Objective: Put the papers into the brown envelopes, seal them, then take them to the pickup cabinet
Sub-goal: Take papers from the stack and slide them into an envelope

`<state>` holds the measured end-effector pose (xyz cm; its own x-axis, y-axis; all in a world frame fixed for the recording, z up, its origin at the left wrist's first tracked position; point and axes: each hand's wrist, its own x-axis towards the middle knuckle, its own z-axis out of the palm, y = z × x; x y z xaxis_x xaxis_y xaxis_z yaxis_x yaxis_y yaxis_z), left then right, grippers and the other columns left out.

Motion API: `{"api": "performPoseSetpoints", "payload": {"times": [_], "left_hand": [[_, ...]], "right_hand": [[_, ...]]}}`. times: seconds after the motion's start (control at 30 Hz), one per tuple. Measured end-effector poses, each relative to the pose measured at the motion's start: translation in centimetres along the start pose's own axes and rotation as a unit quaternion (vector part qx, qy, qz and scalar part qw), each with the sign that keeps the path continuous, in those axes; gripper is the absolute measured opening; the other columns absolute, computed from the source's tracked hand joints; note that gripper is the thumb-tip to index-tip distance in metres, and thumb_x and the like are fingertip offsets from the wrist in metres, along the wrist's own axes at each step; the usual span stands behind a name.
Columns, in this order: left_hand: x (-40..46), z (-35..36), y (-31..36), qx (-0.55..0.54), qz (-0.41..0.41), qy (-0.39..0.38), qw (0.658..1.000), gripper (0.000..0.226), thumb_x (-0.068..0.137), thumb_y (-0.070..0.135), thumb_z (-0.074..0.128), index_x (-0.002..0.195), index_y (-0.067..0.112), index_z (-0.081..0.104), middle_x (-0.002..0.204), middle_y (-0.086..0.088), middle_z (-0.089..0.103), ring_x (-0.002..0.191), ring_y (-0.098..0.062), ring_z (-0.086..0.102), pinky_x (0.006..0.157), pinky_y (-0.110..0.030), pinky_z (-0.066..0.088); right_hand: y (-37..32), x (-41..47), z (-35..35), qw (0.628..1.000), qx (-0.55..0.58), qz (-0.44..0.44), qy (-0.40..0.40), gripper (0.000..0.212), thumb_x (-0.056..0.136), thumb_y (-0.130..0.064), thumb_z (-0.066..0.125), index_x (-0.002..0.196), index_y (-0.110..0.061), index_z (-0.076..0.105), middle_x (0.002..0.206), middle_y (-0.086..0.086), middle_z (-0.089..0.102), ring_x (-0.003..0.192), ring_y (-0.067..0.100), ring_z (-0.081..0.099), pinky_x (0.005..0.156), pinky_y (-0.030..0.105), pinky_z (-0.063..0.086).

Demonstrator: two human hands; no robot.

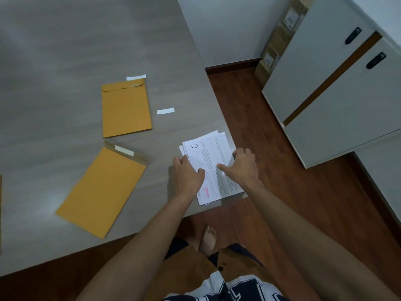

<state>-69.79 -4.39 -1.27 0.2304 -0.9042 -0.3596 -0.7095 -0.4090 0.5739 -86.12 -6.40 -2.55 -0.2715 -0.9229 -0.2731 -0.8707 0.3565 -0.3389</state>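
Papers point(213, 161): a loose white stack of printed sheets at the right edge of the grey table point(65, 51), near its front corner, slightly fanned, top sheet with a handwritten mark near its far end and a red stamp near the near end; the stack's right side seems to overhang the table edge a little; our left hand point(187, 174) sits on the stack's left side, fingers curled down over the edge and thumb lying on the top sheet; our right hand point(240, 166) sits on the right side, thumb stretched across the top sheet, fingers wrapped over the right edge; both hands are partly closed on the stack, but we cannot tell whether it is lifted or just pressed flat; far brown envelope point(126, 108) lies flat toward mid-table, flap folded down, well apart from the papers; near brown envelope point(102, 192) lies flat and rotated at the front of the table, flap open with a white liner strip still on the adhesive band; two peeled white strips on the table, one point(136, 77) just beyond the far envelope, one point(165, 111) to its right; white cabinet point(325, 83) with two black handles stands on the wood floor point(249, 118) to the right, cardboard boxes point(280, 40) stacked against the wall behind it.
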Motion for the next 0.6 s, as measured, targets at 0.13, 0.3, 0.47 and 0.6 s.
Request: {"api": "performPoseSetpoints", "payload": {"times": [0.13, 0.3, 0.47, 0.6], "left_hand": [[0.3, 0.6, 1.1, -0.014, -0.057, 0.012, 0.998, 0.038, 0.087, 0.029, 0.065, 0.119, 0.010, 0.055, 0.123, -0.005, 0.043, 0.097, -0.013, 0.045, 0.069, -0.027, 0.036], [1.0, 0.6, 1.9, -0.045, -0.102, 0.028, 0.993, 0.050, 0.088, 0.027, 0.065, 0.133, 0.010, 0.052, 0.133, -0.005, 0.044, 0.111, -0.020, 0.051, 0.074, -0.026, 0.036], [1.5, 0.2, 1.5, -0.080, -0.133, 0.033, 0.987, 0.031, 0.075, 0.037, 0.067, 0.100, 0.027, 0.052, 0.109, 0.007, 0.058, 0.095, -0.019, 0.061, 0.076, -0.033, 0.049], [1.3, 0.6, 1.2, -0.069, -0.118, 0.047, 0.989, 0.023, 0.077, 0.040, 0.061, 0.088, 0.034, 0.042, 0.090, 0.015, 0.061, 0.080, -0.014, 0.063, 0.073, -0.039, 0.054]], "right_hand": [[0.4, 0.3, 0.6, 1.000, 0.007, -0.019, -0.005, 0.071, 0.072, -0.056, 0.077, 0.124, -0.017, 0.046, 0.125, 0.003, 0.050, 0.111, 0.019, 0.049, 0.091, 0.033, 0.047], [0.7, 0.6, 0.8, 0.999, 0.030, -0.025, -0.011, 0.071, 0.072, -0.053, 0.079, 0.123, -0.017, 0.046, 0.122, 0.002, 0.051, 0.105, 0.016, 0.052, 0.086, 0.028, 0.046], [1.1, 1.0, 1.1, 0.999, 0.023, -0.034, -0.006, 0.072, 0.070, -0.056, 0.078, 0.122, -0.018, 0.046, 0.120, 0.002, 0.051, 0.104, 0.016, 0.053, 0.083, 0.029, 0.049], [1.3, 1.0, 1.3, 0.999, 0.017, -0.036, -0.005, 0.074, 0.069, -0.058, 0.078, 0.122, -0.018, 0.046, 0.120, 0.002, 0.051, 0.104, 0.017, 0.054, 0.086, 0.033, 0.053]]}}
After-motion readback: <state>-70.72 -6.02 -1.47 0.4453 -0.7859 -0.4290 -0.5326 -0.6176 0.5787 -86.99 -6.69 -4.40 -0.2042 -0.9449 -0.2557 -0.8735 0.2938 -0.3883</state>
